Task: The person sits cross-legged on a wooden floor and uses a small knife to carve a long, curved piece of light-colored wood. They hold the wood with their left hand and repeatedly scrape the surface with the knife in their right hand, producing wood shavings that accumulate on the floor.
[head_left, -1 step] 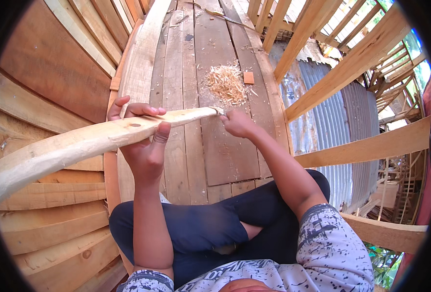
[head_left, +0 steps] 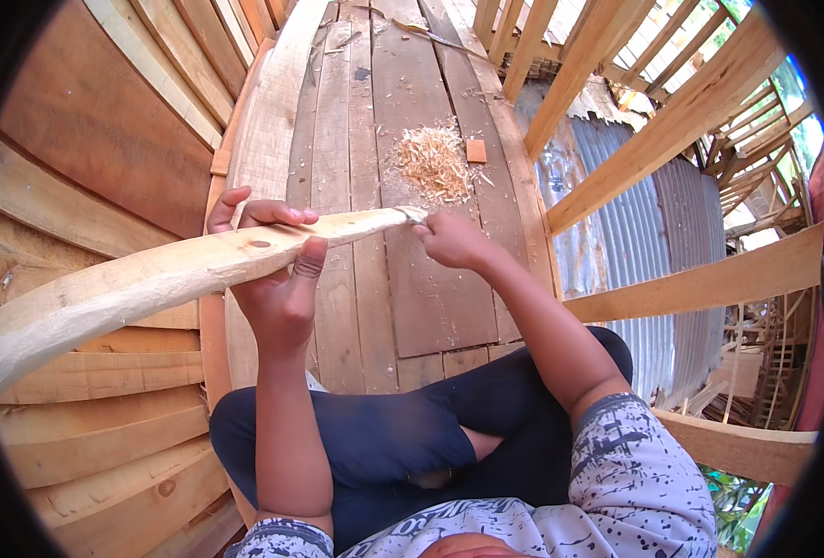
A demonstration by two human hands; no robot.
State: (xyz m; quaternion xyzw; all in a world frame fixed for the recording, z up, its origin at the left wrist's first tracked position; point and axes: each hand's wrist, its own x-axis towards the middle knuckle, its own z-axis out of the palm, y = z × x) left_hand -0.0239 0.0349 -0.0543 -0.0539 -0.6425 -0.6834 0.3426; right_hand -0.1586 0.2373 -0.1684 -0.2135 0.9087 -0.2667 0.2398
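A long, pale, curved piece of wood (head_left: 142,277) reaches from the left rim to the middle of the head view, tapering toward its right tip. My left hand (head_left: 277,270) grips it from below, thumb on the near side and fingers showing beyond the far edge. At the narrow tip, my right hand (head_left: 454,240) is closed in a fist. A small curved bit, possibly a blade or a curl of wood, shows between tip and fist. What the fist holds is mostly hidden by the fingers.
A heap of wood shavings (head_left: 432,165) lies on the plank floor (head_left: 440,307), beside a small orange-brown square block (head_left: 475,150). Stacked boards (head_left: 105,377) wall the left side. Wooden rails (head_left: 700,286) and corrugated metal sheets (head_left: 635,232) stand on the right. My crossed legs (head_left: 384,432) are in front.
The tip of the wood and my right fist have shifted very slightly down and left. Both hands keep the same grip.
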